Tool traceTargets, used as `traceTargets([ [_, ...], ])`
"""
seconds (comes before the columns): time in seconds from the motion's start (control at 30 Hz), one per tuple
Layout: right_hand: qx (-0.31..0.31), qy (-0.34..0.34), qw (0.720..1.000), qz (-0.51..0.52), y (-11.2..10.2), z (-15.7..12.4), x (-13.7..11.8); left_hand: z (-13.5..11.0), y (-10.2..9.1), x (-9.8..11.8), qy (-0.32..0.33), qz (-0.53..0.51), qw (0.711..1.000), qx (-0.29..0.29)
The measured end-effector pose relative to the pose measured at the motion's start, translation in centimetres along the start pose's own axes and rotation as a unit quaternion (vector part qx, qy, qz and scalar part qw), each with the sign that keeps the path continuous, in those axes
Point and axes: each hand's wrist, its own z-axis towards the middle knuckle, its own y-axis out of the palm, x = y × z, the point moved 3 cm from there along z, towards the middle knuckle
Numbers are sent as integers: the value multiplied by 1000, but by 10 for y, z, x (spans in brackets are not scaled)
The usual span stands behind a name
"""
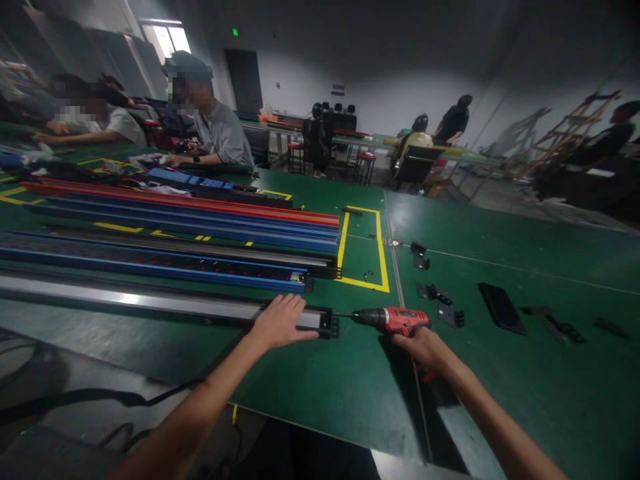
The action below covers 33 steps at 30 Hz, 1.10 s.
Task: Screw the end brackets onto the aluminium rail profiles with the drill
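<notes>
A long black rail with a silver inner strip (195,305) lies on the green tabletop, running out to the left. My left hand (280,320) is laid over its right end, fingers across the top and thumb along the near side, gripping it. In my right hand (425,348) is a red and black cordless drill (400,320), held by its handle and pointing left. The thin bit (345,315) of the drill reaches the black end cap (329,323) of the rail; whether it is seated in a screw is too small to tell.
Blue rails (200,223) and an orange rail (210,205) lie parallel beyond mine. Black brackets (450,315) and a dark phone-like slab (501,308) are to the right. Yellow tape (383,257) marks the green table (500,247). A person in grey (225,133) sits across it.
</notes>
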Motion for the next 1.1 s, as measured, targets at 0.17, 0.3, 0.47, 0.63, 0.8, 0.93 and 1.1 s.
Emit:
traceTargets([
  [0.17,4,-8,1000,0,0,0,1,0,0,0,-1,-1,1000,-7],
  [0.3,9,-9,1000,-14,-1,-2,0,0,1,-1,2,-5,1000,4],
  [0.47,8,-12,1000,-24,-2,-2,0,0,1,-1,2,-4,1000,8],
  [0.63,10,-6,1000,-13,-2,-3,-2,1,-1,-1,5,5,1000,3],
  [0.8,8,8,1000,-27,-5,-3,-3,1,-1,0,5,2,1000,4],
  [0.93,22,-9,997,-71,-19,-2,-11,1,-1,0,8,3,1000,2],
  [1.1,112,-18,978,-173,-41,-9,-35,1,-1,0,4,7,1000,-5],
])
